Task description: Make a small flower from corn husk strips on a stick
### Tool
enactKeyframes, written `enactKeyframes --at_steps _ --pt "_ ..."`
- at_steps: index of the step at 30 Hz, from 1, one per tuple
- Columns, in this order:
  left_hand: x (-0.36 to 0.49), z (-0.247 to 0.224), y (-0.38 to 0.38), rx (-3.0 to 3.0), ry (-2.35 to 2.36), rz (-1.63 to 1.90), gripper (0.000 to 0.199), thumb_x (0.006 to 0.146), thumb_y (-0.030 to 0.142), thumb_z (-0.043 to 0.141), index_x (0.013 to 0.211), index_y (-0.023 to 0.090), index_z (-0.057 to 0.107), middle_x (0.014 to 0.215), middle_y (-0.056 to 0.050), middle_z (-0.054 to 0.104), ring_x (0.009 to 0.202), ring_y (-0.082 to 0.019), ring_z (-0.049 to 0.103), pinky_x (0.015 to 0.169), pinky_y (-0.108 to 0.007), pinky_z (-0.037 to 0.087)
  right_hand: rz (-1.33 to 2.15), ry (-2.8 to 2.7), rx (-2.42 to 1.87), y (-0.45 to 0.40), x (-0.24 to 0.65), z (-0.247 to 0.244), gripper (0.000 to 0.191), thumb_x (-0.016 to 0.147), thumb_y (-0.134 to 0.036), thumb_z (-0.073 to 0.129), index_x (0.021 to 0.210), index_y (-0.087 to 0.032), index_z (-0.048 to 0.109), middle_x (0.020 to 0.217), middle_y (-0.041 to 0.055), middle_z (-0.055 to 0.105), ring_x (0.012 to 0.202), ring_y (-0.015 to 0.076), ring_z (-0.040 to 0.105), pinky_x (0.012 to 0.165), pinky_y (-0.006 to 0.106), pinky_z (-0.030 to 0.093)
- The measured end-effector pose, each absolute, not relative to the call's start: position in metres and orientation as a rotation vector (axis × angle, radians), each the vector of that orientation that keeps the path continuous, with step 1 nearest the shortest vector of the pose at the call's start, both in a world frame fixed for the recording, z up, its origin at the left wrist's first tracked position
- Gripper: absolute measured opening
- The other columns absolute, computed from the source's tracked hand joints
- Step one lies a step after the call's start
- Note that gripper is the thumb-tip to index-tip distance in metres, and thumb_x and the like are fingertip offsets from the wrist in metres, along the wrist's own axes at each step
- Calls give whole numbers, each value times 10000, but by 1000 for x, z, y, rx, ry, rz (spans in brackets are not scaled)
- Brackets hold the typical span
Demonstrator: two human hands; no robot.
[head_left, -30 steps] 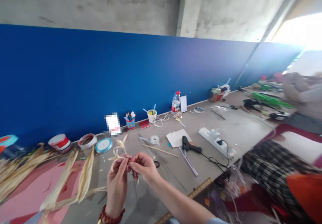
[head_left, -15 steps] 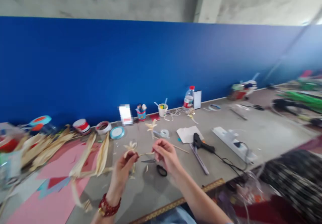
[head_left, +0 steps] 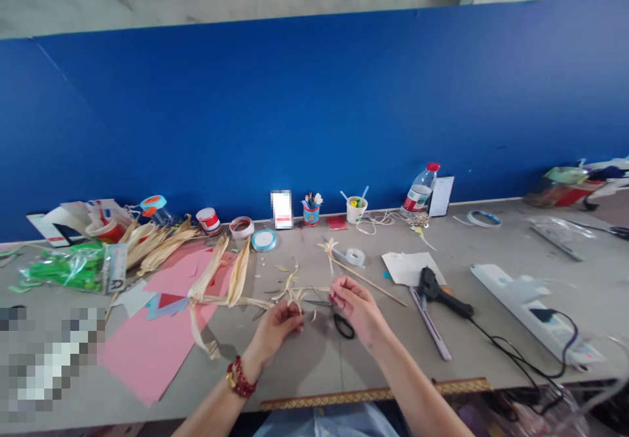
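My left hand (head_left: 281, 325), with a red bead bracelet at the wrist, pinches a small pale husk flower (head_left: 295, 297). My right hand (head_left: 354, 303) is closed at the fingertips near the right end of a thin pale strip that runs from the flower; whether it grips the strip is too small to tell. Black-handled scissors (head_left: 344, 326) lie on the table between the hands, their blades partly hidden. Behind the right hand is another pale husk flower (head_left: 329, 247). Dried husks (head_left: 239, 272) lie to the left on pink paper (head_left: 152, 357).
A black glue gun (head_left: 445, 296) and white power strip (head_left: 525, 316) with cables lie right. A wooden stick (head_left: 371, 282) and white tape roll (head_left: 354, 257) lie behind the right hand. A bottle (head_left: 420, 191) and cups (head_left: 356, 210) stand by the blue partition.
The view has swung left, so the table's things sit farther right. The left hand with the flower has turned and now lies lower relative to the right hand.
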State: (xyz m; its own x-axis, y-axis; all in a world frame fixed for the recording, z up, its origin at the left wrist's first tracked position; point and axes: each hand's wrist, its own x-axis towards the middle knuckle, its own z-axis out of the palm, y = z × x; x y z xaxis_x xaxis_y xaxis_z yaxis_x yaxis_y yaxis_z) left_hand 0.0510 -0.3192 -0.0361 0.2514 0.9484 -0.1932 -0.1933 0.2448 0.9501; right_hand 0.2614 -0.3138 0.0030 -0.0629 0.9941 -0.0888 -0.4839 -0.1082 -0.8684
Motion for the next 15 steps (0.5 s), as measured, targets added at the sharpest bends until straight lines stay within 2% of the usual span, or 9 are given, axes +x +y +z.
enactKeyframes --at_steps 2,5,8,11,15 --pt "53 -36 -320 970 979 977 357 600 414 869 724 163 647 664 9 630 614 -129 585 641 -254 475 1564 -757 -863 -313 256 -7 285 706 -385 817 715 -185 613 686 -5 558 608 122 506 741 311 509" --pt "53 -35 -313 930 982 995 340 600 389 870 731 157 658 665 9 638 626 -136 595 668 -267 491 1561 -723 -864 -307 249 -20 321 667 -399 845 700 -183 610 670 -18 548 567 110 480 802 366 523" --pt "47 -33 -296 857 992 1066 347 576 374 879 745 159 664 710 5 661 656 -147 611 728 -312 528 1483 -717 -882 -294 250 -26 320 666 -404 845 705 -184 615 680 -17 552 608 121 501 789 329 517" --pt "39 -29 -277 832 1018 1131 351 570 339 886 788 155 682 752 -5 679 689 -144 625 758 -299 530 1419 -719 -892 -282 257 -26 311 667 -404 843 722 -189 626 694 -17 555 635 129 508 778 303 514" --pt "40 -22 -276 802 984 1147 338 601 330 878 817 164 679 817 -19 683 728 -143 642 819 -333 545 1407 -723 -857 -281 264 -22 290 707 -401 820 729 -200 612 679 -25 535 596 120 479 847 361 525"
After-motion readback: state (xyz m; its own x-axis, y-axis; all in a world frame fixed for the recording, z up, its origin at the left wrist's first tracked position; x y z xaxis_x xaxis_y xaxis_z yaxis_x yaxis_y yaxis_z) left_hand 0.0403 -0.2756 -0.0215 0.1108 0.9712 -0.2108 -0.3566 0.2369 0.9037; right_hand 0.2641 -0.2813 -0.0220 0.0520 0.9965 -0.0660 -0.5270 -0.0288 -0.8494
